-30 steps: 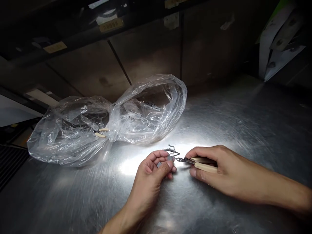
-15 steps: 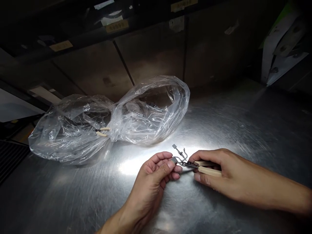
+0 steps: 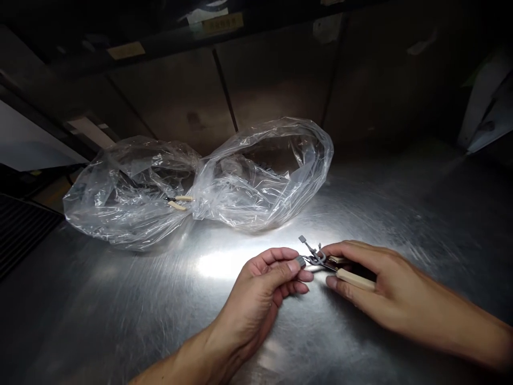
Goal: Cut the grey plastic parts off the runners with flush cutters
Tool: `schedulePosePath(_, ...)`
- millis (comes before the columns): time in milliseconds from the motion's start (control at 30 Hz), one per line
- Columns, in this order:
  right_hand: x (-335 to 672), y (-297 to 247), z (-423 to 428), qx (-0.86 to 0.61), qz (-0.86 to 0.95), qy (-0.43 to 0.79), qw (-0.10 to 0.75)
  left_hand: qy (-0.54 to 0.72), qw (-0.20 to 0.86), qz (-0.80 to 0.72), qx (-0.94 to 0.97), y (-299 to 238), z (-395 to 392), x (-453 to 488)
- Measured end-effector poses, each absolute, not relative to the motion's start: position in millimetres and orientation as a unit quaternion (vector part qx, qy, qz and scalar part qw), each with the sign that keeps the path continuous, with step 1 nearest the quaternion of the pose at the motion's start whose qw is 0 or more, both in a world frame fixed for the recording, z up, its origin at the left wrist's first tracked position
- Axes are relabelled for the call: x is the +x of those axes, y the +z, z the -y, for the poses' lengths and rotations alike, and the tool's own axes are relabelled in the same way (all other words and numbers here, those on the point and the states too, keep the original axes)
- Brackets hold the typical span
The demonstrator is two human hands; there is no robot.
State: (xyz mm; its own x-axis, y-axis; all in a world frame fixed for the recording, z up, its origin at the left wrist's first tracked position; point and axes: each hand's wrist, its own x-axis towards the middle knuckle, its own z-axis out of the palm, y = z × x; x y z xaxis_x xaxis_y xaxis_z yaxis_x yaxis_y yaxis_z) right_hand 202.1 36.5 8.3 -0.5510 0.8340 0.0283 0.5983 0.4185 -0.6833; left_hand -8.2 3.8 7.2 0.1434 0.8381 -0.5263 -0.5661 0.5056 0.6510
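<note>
Low over the metal table, my left hand (image 3: 264, 283) pinches a small grey moulded plastic piece (image 3: 300, 261) between thumb and fingertips. From it, thin curved grey branches with a small square tab (image 3: 302, 239) stick out toward the right. My right hand (image 3: 377, 275) is closed around nippers (image 3: 356, 279) with cream handles. Their dark jaws point left and lie at the grey branches. Whether the blades touch the plastic cannot be made out.
Two clear plastic bags (image 3: 256, 214) lie open on the metal table (image 3: 160, 299), with grey pieces inside the right one. Another pair of cream-handled nippers (image 3: 182, 202) lies by the left bag. A dark panelled wall (image 3: 276, 80) stands behind, and a dark ribbed surface (image 3: 24, 230) is at left.
The camera view has swung, so the scene sits further right, with the bags higher. The nipper handles look slightly further apart, and the grey branches now lie closer to my right fingers.
</note>
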Motion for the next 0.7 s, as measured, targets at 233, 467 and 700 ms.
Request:
schedulePosePath(233, 201.3, 2.4, -37.5, -0.417, 0.837, 0.293, 0.199, 0.473, 0.755, -0.429, 0.146, 6.2, -2.3, -9.2)
schedulePosePath(467, 201.8, -0.3, -38.9, -0.366, 0.873, 0.231, 0.224, 0.475, 0.767, -0.408, 0.138, 6.3, -2.3, -9.6)
schedulePosePath(700, 202.7, -1.9, -40.0, -0.334, 0.901, 0.129, 0.244, 0.48, 0.768, -0.4, 0.14, 7.9, -1.2, -9.8)
